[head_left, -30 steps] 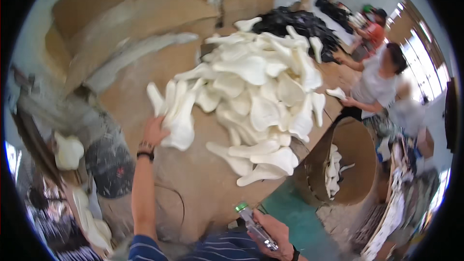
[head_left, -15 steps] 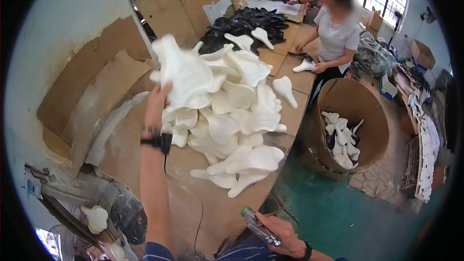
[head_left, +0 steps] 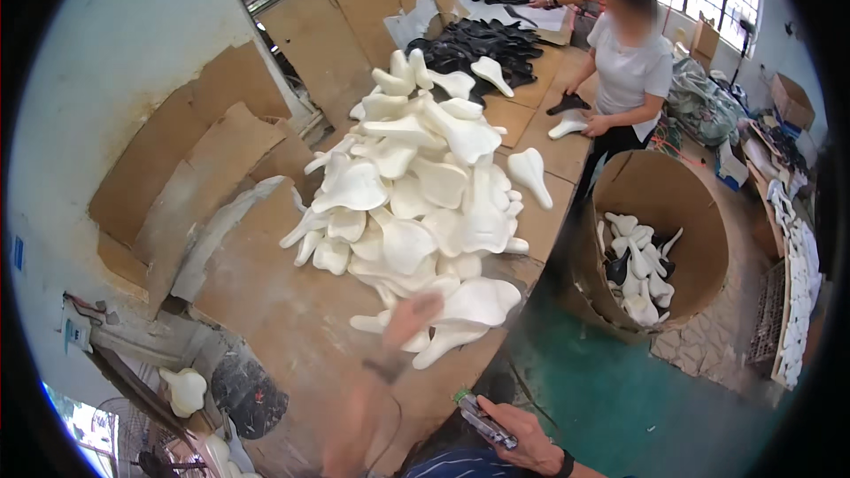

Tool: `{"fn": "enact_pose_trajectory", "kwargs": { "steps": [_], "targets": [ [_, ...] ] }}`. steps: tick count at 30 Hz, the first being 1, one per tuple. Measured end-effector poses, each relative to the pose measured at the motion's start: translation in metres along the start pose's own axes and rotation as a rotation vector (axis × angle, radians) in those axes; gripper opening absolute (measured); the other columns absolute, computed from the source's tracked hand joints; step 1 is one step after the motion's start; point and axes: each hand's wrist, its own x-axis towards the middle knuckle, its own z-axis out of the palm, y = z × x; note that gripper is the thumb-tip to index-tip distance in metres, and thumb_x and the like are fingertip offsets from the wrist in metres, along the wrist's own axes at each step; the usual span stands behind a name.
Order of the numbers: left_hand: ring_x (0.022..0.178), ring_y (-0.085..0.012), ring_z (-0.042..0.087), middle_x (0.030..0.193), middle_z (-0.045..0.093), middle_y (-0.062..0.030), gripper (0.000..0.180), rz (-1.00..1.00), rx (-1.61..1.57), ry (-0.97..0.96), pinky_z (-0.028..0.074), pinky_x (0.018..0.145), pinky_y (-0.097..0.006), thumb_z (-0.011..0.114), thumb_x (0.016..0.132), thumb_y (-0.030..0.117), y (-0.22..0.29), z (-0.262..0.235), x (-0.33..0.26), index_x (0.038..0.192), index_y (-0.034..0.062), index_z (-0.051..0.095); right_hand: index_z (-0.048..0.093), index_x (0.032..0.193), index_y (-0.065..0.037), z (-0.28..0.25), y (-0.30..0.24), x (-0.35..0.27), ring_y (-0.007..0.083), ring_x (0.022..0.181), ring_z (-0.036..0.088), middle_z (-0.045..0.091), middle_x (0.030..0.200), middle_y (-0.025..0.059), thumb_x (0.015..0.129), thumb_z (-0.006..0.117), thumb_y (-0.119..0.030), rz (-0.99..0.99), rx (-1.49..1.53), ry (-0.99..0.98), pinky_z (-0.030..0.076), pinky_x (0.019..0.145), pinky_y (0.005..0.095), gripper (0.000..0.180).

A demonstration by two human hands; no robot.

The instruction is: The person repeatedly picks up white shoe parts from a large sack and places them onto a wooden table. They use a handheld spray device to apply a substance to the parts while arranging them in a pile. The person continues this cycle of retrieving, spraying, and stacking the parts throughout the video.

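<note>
Foam shapes (head_left: 416,204), white and saddle-like, lie heaped on the cardboard-covered table (head_left: 274,301), the pile running from near to far. Left hand (head_left: 409,319) is blurred at the pile's near edge; whether it is spread or pinching I cannot tell. Right hand (head_left: 522,434), low and near, is wrapped around a small tool (head_left: 482,418). Best taken from the loose near edge, so the heap stays put.

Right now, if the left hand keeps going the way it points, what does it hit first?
Likely the near edge of the pile of white moulded pieces: the left hand, motion-blurred, points up the cardboard-topped table and already overlaps the closest white piece. Contact unclear.
</note>
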Motion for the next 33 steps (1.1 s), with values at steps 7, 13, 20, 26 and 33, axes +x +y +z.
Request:
{"fn": "enact_pose_trajectory", "kwargs": {
  "steps": [7, 13, 20, 26, 33],
  "targets": [
    [0.103, -0.0247, 0.069, 0.117, 0.070, -0.0161, 0.046, -0.274, -0.217, 0.591, 0.058, 0.090, -0.037, 0.074, 0.094, 0.018, -0.122, 0.048, -0.259, 0.132, -0.0038, 0.060, 0.051, 0.146, -0.003, -0.024, 0.035, 0.023, 0.0342, 0.088, 0.067, 0.069, 0.104, 0.0173, 0.077, 0.074, 0.003, -0.014, 0.028, -0.183, 0.054, 0.077, 0.0383, 0.073],
    [0.104, -0.0228, 0.067, 0.122, 0.068, -0.0160, 0.068, -0.514, -0.397, 1.053, 0.056, 0.084, -0.033, 0.077, 0.092, 0.026, -0.115, 0.087, -0.383, 0.146, -0.0050, 0.049, 0.051, 0.147, -0.006, -0.011, 0.051, 0.052, 0.0385, 0.095, 0.066, 0.068, 0.109, 0.0183, 0.072, 0.067, 0.006, -0.141, 0.040, -0.424, 0.054, 0.083, 0.0415, 0.078],
    [0.099, -0.0243, 0.070, 0.103, 0.073, -0.0157, 0.041, -0.449, -0.059, 1.045, 0.055, 0.084, -0.035, 0.070, 0.092, 0.028, -0.134, 0.118, -0.426, 0.121, -0.0012, 0.068, 0.062, 0.134, -0.004, 0.043, 0.024, 0.031, 0.0361, 0.093, 0.071, 0.071, 0.106, 0.0201, 0.076, 0.075, 0.000, -0.258, 0.042, -0.482, 0.056, 0.082, 0.0408, 0.060],
    [0.105, -0.0379, 0.069, 0.114, 0.073, -0.0158, 0.045, -0.672, -0.259, 1.065, 0.055, 0.089, -0.043, 0.060, 0.093, 0.043, -0.353, 0.217, -0.515, 0.118, 0.0075, 0.072, 0.066, 0.126, 0.001, 0.170, 0.118, -0.005, 0.0442, 0.092, 0.070, 0.071, 0.106, 0.0260, 0.088, 0.072, -0.018, -0.047, -0.219, -0.758, 0.056, 0.078, 0.0438, 0.043],
    [0.085, -0.0215, 0.072, 0.099, 0.076, -0.0068, 0.027, -0.552, -1.307, 0.953, 0.057, 0.071, -0.038, 0.065, 0.092, 0.022, -0.466, 0.383, -0.631, 0.113, 0.0085, 0.075, 0.063, 0.131, -0.006, 0.209, 0.215, -0.026, 0.0471, 0.108, 0.064, 0.068, 0.112, 0.0290, 0.086, 0.065, -0.018, -0.155, -0.598, -0.747, 0.052, 0.090, 0.0512, 0.046]
  ]
}}
